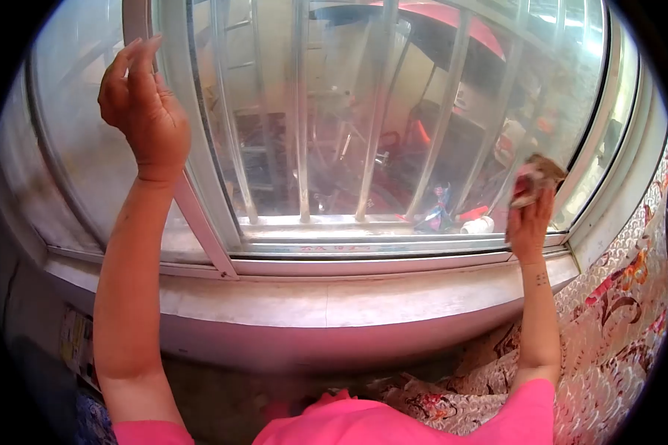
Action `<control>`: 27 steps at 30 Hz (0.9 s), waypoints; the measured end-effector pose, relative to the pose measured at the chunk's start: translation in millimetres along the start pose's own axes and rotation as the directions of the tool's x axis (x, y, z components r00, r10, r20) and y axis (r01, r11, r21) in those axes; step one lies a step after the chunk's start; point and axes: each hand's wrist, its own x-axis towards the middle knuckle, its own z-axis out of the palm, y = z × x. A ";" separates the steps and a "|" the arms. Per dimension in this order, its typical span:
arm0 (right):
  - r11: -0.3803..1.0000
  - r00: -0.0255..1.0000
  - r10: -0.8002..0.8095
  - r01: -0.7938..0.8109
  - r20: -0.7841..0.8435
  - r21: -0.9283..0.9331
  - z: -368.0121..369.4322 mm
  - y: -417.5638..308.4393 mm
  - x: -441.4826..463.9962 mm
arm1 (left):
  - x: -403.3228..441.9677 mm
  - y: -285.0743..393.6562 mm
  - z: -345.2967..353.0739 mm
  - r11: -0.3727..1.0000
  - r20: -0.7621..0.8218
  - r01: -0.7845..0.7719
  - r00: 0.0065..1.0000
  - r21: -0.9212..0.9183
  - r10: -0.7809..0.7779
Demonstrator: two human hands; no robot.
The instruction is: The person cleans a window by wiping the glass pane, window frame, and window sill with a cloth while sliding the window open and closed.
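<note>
My right hand (529, 222) holds a crumpled, brownish-pink cloth (535, 180) against the lower right part of the window glass (334, 119). On the other side, my left hand (147, 111) is raised beside the upright window frame (176, 81), its fingers bent and apart with nothing visible between them. Whether its fingertips touch the frame is hard to tell. The glass looks hazy, and metal bars stand behind it.
A pale window sill (326, 300) runs below the frame. Patterned curtain fabric (608, 319) hangs at the right. Beyond the glass are a pink and black umbrella (452, 26) and a white roll-shaped item (478, 225).
</note>
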 end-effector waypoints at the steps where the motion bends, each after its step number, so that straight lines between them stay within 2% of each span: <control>1: 0.996 0.995 0.084 -0.082 -0.045 0.047 2.8 12.3 0.5 | 0.9 -0.3 -0.1 1.000 -0.002 0.003 1.000 -0.011 -0.003; 2: 0.983 0.983 0.166 -0.158 -0.082 0.097 8.0 20.3 3.8 | -1.0 -2.9 1.8 1.000 -0.006 0.001 1.000 -0.018 -0.001; 5: 0.938 0.953 0.231 -0.166 -0.195 0.303 -5.0 -23.8 40.5 | 0.5 -2.4 2.1 0.999 -0.043 -0.014 0.999 -0.031 0.013; 8: 0.970 0.930 0.181 -0.115 -0.320 0.215 -4.6 -66.7 63.3 | 5.9 3.0 -3.5 1.000 -0.059 -0.006 0.998 -0.013 0.006; 10: 0.953 0.941 0.135 -0.037 -0.310 0.302 -19.4 -105.3 87.7 | 6.0 2.0 -3.3 1.000 -0.052 -0.005 0.999 -0.024 0.004; 12: 0.960 0.962 0.155 -0.093 -0.225 0.265 -16.0 -143.0 87.7 | 6.0 2.3 -5.4 1.000 -0.045 -0.001 0.999 -0.023 0.000; 14: 0.973 0.982 -0.050 0.089 -0.181 0.212 -23.4 -185.5 93.6 | 6.5 4.3 -7.1 1.000 -0.042 0.004 0.999 -0.012 -0.004; 16: 0.927 0.968 -0.238 0.250 -0.077 0.281 -36.7 -224.1 100.8 | 6.0 3.8 -5.4 1.000 -0.066 0.005 0.998 -0.003 -0.005; 18: 0.870 0.930 -0.362 0.361 -0.063 0.335 -35.3 -255.1 98.1 | 5.1 2.4 -3.8 1.000 -0.077 0.003 0.997 -0.007 -0.004; 21: 0.798 0.885 -0.465 0.420 -0.002 0.433 -42.6 -292.2 100.0 | 6.2 0.9 -4.3 1.000 -0.078 -0.001 0.997 -0.019 -0.001; 22: 0.777 0.851 -0.525 0.471 0.017 0.418 -42.4 -303.9 101.1 | 5.2 0.0 -3.9 1.000 -0.080 0.004 0.997 -0.016 -0.005; 24: 0.727 0.788 -0.614 0.591 -0.055 0.350 -37.8 -319.5 96.5 | 4.1 1.5 -3.8 1.000 -0.081 0.013 0.997 -0.015 -0.014; 25: 0.716 0.749 -0.659 0.654 -0.070 0.243 -34.6 -324.1 93.7 | 3.6 1.8 -4.3 1.000 -0.077 0.018 0.997 -0.010 -0.018; 27: 0.701 0.730 -0.675 0.680 -0.106 0.215 -32.6 -321.7 94.3 | 6.1 2.8 -5.8 1.000 -0.073 0.019 0.997 -0.003 -0.020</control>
